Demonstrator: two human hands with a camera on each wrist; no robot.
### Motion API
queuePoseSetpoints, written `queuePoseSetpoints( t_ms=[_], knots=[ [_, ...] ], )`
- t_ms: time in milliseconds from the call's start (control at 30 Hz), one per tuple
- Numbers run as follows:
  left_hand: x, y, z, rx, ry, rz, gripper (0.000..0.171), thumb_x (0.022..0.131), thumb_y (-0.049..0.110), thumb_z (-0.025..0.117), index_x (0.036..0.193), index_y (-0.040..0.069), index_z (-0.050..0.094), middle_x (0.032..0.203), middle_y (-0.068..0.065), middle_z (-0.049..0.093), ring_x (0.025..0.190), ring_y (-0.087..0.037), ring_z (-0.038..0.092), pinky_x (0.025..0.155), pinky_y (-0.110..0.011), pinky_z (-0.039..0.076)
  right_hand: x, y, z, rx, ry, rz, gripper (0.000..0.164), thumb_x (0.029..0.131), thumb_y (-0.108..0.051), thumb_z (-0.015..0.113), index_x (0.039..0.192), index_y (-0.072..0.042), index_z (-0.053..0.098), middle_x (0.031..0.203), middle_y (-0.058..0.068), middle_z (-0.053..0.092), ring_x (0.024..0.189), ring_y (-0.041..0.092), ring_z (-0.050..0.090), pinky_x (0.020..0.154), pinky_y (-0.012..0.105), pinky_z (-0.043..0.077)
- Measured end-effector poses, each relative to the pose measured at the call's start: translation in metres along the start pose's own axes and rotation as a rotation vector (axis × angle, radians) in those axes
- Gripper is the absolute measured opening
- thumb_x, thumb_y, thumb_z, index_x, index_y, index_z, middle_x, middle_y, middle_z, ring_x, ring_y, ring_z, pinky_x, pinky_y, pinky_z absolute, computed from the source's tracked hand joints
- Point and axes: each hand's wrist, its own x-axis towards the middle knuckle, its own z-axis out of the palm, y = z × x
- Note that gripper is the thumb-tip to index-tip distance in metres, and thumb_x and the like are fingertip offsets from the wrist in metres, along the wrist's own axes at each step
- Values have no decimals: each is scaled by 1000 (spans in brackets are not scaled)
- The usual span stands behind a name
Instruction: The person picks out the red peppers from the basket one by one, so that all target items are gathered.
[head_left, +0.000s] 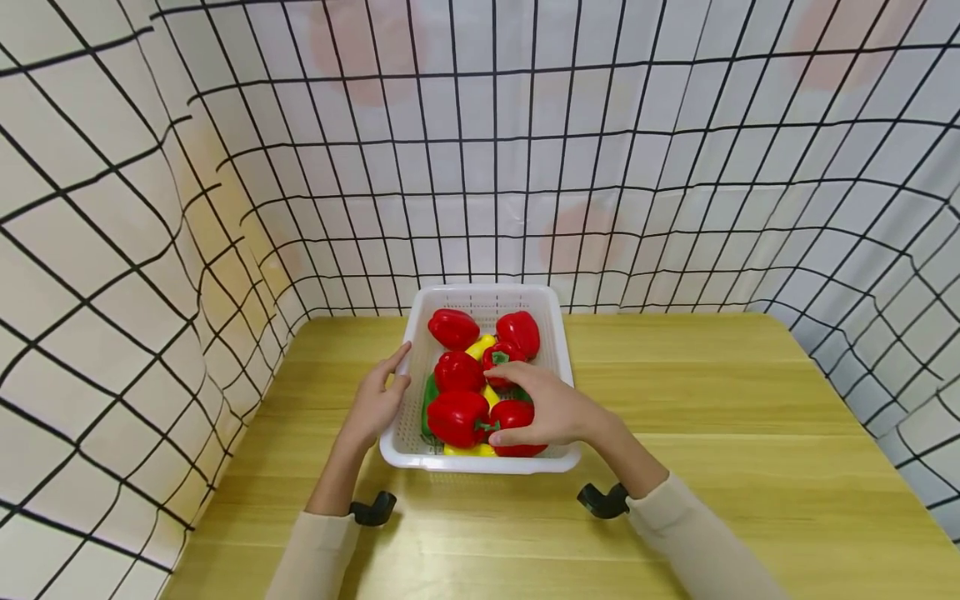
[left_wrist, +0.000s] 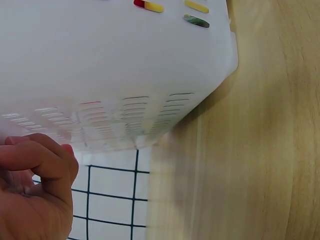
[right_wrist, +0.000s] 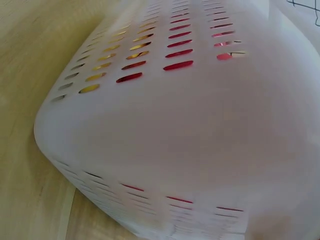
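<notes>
A white plastic basket point(head_left: 480, 462) with slotted walls holds several glossy red bell peppers point(head_left: 459, 419). My left hand point(head_left: 377, 404) holds the basket's left rim, thumb over the edge; the left wrist view shows its curled fingers point(left_wrist: 50, 162) beside the outer wall. My right hand point(head_left: 558, 408) reaches over the right rim with thumb and fingers spread apart. Its thumb overlaps the front-right red pepper point(head_left: 517, 414), and its fingertips are close to the pepper with a green stem point(head_left: 501, 358). In the right wrist view, the basket wall point(right_wrist: 165, 125) hides most of this hand.
Yellow pieces point(head_left: 480, 346) and a green piece point(head_left: 429, 396) lie among and under the peppers. The basket stands on a wooden table point(head_left: 712, 400), enclosed at the back and sides by black wire grid point(head_left: 525, 183) over pale sheeting. Black wrist mounts point(head_left: 603, 502) stick out near both sleeves.
</notes>
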Motion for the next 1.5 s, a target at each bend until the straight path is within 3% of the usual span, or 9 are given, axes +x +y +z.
queuePoseSetpoints(
  t_ms=[133, 300, 433, 567, 733, 1000, 1200, 1500],
  knots=[
    [-1, 0, 0, -2, 1, -3, 56, 105, 21, 46, 160, 27, 39, 161, -18, 40, 132, -41, 54, 95, -58, 58, 0, -1, 0, -19, -52, 1, 88, 77, -56, 81, 149, -14, 52, 147, 7, 56, 134, 31, 51, 98, 46, 58],
    [-2, 1, 2, 4, 21, -33, 55, 104, 23, 47, 159, 30, 42, 155, -18, 47, 122, -39, 59, 86, -53, 62, -1, -1, -1, -94, -115, -11, 80, 76, -51, 81, 144, -17, 57, 143, 4, 61, 129, 25, 55, 97, 42, 58],
    [-3, 5, 3, -5, 49, -81, 54, 103, 24, 48, 156, 32, 46, 135, -20, 58, 100, -35, 65, 71, -43, 65, -1, -2, -3, -132, -162, -13, 78, 75, -45, 82, 145, -18, 57, 139, -1, 64, 123, 19, 58, 97, 38, 58],
    [-3, 9, 6, -5, 74, -101, 54, 101, 23, 49, 154, 32, 49, 114, -19, 58, 81, -28, 63, 62, -33, 62, -1, -3, -5, -139, -195, 1, 80, 76, -43, 81, 147, -17, 56, 136, -2, 66, 118, 15, 60, 93, 33, 58],
    [-2, 7, 8, -1, 97, -93, 53, 101, 22, 49, 153, 32, 50, 105, -17, 55, 75, -23, 58, 59, -28, 58, -3, -2, -6, -122, -169, 2, 76, 75, -43, 84, 141, -16, 60, 133, -2, 66, 118, 17, 58, 90, 34, 59],
    [-3, 8, 9, -1, 101, -90, 53, 101, 23, 48, 153, 34, 50, 109, -17, 58, 77, -25, 58, 59, -29, 59, -7, 4, -6, -4, -94, 23, 69, 74, -45, 86, 134, -17, 64, 132, -4, 64, 122, 20, 54, 91, 38, 60],
    [-3, 9, 10, -4, 105, -84, 53, 101, 23, 46, 153, 33, 51, 109, -18, 62, 81, -25, 57, 61, -28, 58, -9, 7, -8, 112, -26, 10, 65, 73, -44, 89, 130, -25, 63, 133, -6, 64, 126, 20, 55, 98, 42, 57],
    [-1, 9, 5, -123, 71, -146, 53, 102, 22, 48, 154, 32, 50, 144, -19, 58, 107, -33, 60, 80, -39, 61, -10, 6, -8, 206, 48, -52, 66, 75, -40, 90, 133, -26, 61, 136, -5, 63, 127, 19, 54, 95, 41, 60]
  ],
)
